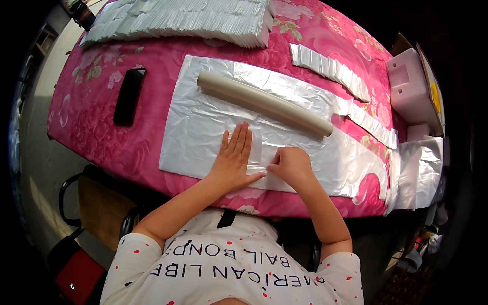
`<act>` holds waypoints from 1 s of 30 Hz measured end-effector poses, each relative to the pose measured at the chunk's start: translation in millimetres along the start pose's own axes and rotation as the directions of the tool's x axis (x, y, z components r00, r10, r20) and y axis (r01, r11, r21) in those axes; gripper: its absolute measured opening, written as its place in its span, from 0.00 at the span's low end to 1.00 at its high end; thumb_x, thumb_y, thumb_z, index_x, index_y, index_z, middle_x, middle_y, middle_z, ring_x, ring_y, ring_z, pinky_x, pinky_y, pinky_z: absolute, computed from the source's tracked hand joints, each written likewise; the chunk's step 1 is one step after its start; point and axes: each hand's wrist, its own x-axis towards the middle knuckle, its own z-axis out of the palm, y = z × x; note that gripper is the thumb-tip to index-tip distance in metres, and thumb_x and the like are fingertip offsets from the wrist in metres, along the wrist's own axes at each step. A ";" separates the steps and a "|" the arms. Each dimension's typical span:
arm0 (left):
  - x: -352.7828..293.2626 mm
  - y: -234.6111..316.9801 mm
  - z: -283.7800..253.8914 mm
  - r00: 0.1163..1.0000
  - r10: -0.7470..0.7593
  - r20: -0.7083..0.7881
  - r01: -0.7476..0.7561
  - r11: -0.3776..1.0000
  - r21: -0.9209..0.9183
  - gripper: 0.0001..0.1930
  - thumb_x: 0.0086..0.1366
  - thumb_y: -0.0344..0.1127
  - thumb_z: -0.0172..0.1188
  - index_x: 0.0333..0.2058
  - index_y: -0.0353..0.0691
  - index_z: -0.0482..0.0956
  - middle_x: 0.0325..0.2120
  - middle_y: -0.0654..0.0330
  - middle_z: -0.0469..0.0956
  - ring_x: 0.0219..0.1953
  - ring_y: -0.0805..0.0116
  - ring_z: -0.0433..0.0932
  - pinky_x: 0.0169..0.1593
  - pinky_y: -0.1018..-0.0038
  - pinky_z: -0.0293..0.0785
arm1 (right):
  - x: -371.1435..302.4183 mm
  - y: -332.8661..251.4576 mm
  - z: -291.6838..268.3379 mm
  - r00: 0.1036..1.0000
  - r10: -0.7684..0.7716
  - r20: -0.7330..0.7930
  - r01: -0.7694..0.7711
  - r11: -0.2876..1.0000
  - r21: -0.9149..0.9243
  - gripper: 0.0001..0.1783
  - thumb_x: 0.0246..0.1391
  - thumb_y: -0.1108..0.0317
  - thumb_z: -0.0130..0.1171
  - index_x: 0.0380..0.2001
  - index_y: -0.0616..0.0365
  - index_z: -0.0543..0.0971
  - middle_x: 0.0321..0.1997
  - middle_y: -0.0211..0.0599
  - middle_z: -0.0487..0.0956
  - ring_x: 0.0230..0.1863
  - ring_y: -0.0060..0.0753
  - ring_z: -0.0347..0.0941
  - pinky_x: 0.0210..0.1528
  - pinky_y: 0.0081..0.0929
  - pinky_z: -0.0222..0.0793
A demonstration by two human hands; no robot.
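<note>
A white plastic bag (185, 127) lies flat on the table before me, its handle end at the right with a curved cutout. My left hand (234, 162) presses flat on it near the front edge, fingers stretched out and pointing away. Just to the right, my right hand (292, 165) is closed, thumb and fingertips pinched on the bag near its front edge; the exact hold is partly hidden. A beige-grey tube (264, 104) rests slantwise across the bag, beyond both hands and touched by neither.
A pink flowered cloth (91, 137) covers the table. A black phone (129, 96) lies at the left. Stacked folded white bags (178, 20) fill the far side, and a smaller row of folded strips (330, 71) lies far right. A white box (414, 76) stands at the right edge.
</note>
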 end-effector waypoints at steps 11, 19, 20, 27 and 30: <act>-132.5 -15.7 -67.2 0.694 -0.470 0.546 0.668 0.135 -0.732 0.13 0.64 0.27 0.48 0.46 0.29 0.71 0.40 0.53 0.77 0.40 0.69 0.77 0.45 0.78 0.73 | 48.0 -54.4 43.9 0.679 -0.531 -0.506 0.554 0.824 -0.120 0.32 0.50 0.51 0.54 0.53 0.61 0.66 0.61 0.50 0.59 0.63 0.47 0.52 0.63 0.43 0.45; -189.7 -16.2 -59.2 0.482 -0.648 0.590 0.558 -0.293 -0.777 0.11 0.64 0.29 0.48 0.42 0.27 0.71 0.38 0.49 0.76 0.39 0.63 0.77 0.42 0.73 0.76 | -23.3 -136.2 120.9 0.695 -0.670 -0.260 0.718 0.663 0.212 0.39 0.56 0.44 0.44 0.61 0.61 0.55 0.68 0.51 0.44 0.70 0.49 0.33 0.67 0.45 0.29; -186.4 -20.9 -51.2 0.479 -0.662 0.577 0.558 -0.278 -0.782 0.11 0.64 0.28 0.48 0.41 0.26 0.71 0.38 0.49 0.76 0.38 0.63 0.77 0.41 0.73 0.76 | -28.1 -136.5 126.2 0.670 -0.716 -0.198 0.743 0.642 0.190 0.38 0.56 0.45 0.44 0.61 0.61 0.55 0.68 0.52 0.43 0.70 0.51 0.32 0.66 0.49 0.30; -118.4 11.9 -90.9 0.793 -0.511 0.331 0.600 0.749 -0.282 0.06 0.51 0.29 0.60 0.29 0.37 0.81 0.22 0.54 0.78 0.26 0.70 0.79 0.32 0.77 0.73 | -28.7 -87.8 61.1 0.572 -0.820 -0.028 0.820 0.570 0.050 0.16 0.46 0.64 0.57 0.40 0.57 0.75 0.61 0.47 0.60 0.69 0.49 0.40 0.66 0.54 0.33; -82.2 22.9 -89.4 0.869 -0.358 0.341 0.477 0.790 -0.386 0.11 0.50 0.29 0.62 0.35 0.39 0.80 0.27 0.54 0.79 0.30 0.67 0.80 0.36 0.75 0.74 | -25.6 -39.5 32.6 0.600 -0.774 -0.202 0.797 0.560 0.226 0.05 0.44 0.70 0.59 0.27 0.57 0.76 0.48 0.39 0.71 0.62 0.43 0.55 0.64 0.51 0.44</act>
